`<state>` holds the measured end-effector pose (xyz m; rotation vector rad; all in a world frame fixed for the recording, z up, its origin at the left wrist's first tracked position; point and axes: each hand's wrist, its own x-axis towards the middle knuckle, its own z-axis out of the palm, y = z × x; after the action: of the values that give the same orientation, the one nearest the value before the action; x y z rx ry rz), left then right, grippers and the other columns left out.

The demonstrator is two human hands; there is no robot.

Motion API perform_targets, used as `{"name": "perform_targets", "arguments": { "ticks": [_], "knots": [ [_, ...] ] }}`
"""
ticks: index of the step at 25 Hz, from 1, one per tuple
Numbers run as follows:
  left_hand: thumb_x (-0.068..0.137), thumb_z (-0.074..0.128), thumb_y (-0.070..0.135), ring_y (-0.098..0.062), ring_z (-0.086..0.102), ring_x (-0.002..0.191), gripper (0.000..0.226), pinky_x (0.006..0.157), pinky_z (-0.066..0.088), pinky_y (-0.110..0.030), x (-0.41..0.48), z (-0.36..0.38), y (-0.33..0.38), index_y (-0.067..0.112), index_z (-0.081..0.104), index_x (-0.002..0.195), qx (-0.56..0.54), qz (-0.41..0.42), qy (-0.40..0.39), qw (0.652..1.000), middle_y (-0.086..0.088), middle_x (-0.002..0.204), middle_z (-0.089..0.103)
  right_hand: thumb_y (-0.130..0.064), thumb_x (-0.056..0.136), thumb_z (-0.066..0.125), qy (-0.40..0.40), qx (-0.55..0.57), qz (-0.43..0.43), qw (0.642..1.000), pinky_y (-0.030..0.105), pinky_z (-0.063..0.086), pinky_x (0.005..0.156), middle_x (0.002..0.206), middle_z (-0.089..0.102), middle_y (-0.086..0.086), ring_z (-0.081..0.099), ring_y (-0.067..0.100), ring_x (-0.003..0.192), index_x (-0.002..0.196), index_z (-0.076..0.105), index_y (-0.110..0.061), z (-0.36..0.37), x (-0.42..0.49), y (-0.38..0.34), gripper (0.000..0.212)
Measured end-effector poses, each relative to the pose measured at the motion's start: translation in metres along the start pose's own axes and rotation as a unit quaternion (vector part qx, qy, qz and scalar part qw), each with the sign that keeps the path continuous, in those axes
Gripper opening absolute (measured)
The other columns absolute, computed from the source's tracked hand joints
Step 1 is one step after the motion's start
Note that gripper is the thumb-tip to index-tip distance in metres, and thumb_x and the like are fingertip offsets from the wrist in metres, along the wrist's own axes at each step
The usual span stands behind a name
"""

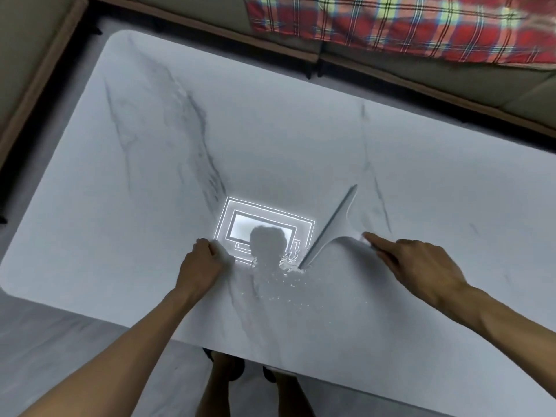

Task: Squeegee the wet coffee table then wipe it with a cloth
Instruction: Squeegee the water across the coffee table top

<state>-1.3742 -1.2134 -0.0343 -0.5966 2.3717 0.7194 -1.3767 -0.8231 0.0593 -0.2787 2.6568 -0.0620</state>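
Head view: right hand [415, 263] grips the handle of the white squeegee [331, 227], index finger laid straight along it. Blade sits edge-down on the marble coffee table [150, 176] right of centre, its near tip in a pool of water [288, 266]; droplets scatter toward the near edge. Left hand [200, 261] rests on the top, fingers curled; cannot tell whether they hold a cloth. Judgement: keep blade tilted, pressure even, strokes overlapping, driving water off one edge.
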Motion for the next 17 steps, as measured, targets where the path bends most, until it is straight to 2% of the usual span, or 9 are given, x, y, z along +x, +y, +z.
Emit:
{"name": "perform_targets", "arguments": {
  "ticks": [1,3,7,9,12,15,17],
  "knots": [
    [0.092,0.04,0.018,-0.027,0.057,0.074,0.013,0.053,0.036,-0.029,-0.002,-0.002,-0.003,0.01,0.047,0.1,-0.022,-0.011,0.004,1.0,-0.002,0.078,0.055,-0.052,0.097,0.016,0.0,0.002,-0.017,1.0,0.031,0.036,0.056,0.069,0.047,-0.01,0.058,0.023,0.066,0.141,0.024,-0.054,-0.003,0.001,-0.009,0.045],
    [0.092,0.038,0.017,-0.02,0.053,0.063,0.012,0.048,0.033,-0.027,-0.01,-0.005,-0.009,0.01,0.045,0.099,-0.051,-0.041,0.021,0.998,-0.002,0.072,0.054,-0.052,0.097,0.014,-0.007,0.032,-0.076,0.997,0.031,0.035,0.057,0.073,0.049,-0.006,0.06,0.027,0.07,0.143,0.023,-0.052,-0.005,0.013,-0.044,0.047],
    [0.09,0.036,0.013,-0.024,0.054,0.062,0.009,0.047,0.034,-0.029,-0.025,-0.005,-0.034,0.011,0.044,0.094,-0.057,-0.084,0.057,0.993,-0.009,0.075,0.057,-0.04,0.103,0.03,-0.041,0.03,-0.217,0.975,0.033,0.036,0.063,0.097,0.061,0.006,0.063,0.032,0.081,0.146,0.023,-0.045,0.019,0.048,-0.146,0.044],
    [0.091,0.034,0.016,-0.022,0.054,0.064,0.009,0.048,0.033,-0.029,-0.033,-0.001,-0.045,0.012,0.043,0.093,-0.037,-0.092,0.038,0.994,-0.007,0.076,0.056,-0.037,0.104,0.03,-0.046,0.007,-0.262,0.964,0.032,0.035,0.062,0.101,0.061,0.008,0.063,0.032,0.08,0.147,0.024,-0.041,0.034,0.052,-0.179,0.045],
    [0.088,0.035,0.011,-0.018,0.049,0.066,0.006,0.05,0.03,-0.029,-0.049,0.01,-0.054,0.013,0.041,0.088,0.002,-0.07,-0.019,0.997,-0.005,0.081,0.052,-0.035,0.103,0.032,-0.041,-0.01,-0.259,0.965,0.033,0.035,0.06,0.1,0.061,0.007,0.063,0.032,0.077,0.146,0.023,-0.045,0.049,0.045,-0.173,0.045],
    [0.085,0.035,0.001,-0.015,0.042,0.062,0.013,0.051,0.025,-0.026,-0.054,0.02,-0.057,0.013,0.037,0.081,0.034,-0.018,-0.039,0.999,-0.006,0.092,0.043,-0.035,0.101,0.037,-0.043,-0.008,-0.199,0.979,0.032,0.036,0.058,0.093,0.058,0.002,0.064,0.03,0.073,0.143,0.021,-0.053,0.051,0.019,-0.119,0.049],
    [0.085,0.035,0.0,-0.014,0.041,0.062,0.012,0.054,0.028,-0.028,-0.054,0.021,-0.056,0.012,0.039,0.083,0.031,-0.009,-0.042,0.999,-0.006,0.093,0.042,-0.037,0.101,0.035,-0.043,-0.016,-0.141,0.989,0.032,0.041,0.055,0.081,0.051,-0.004,0.061,0.025,0.066,0.143,0.02,-0.056,0.045,-0.007,-0.076,0.049]
  ]
}}
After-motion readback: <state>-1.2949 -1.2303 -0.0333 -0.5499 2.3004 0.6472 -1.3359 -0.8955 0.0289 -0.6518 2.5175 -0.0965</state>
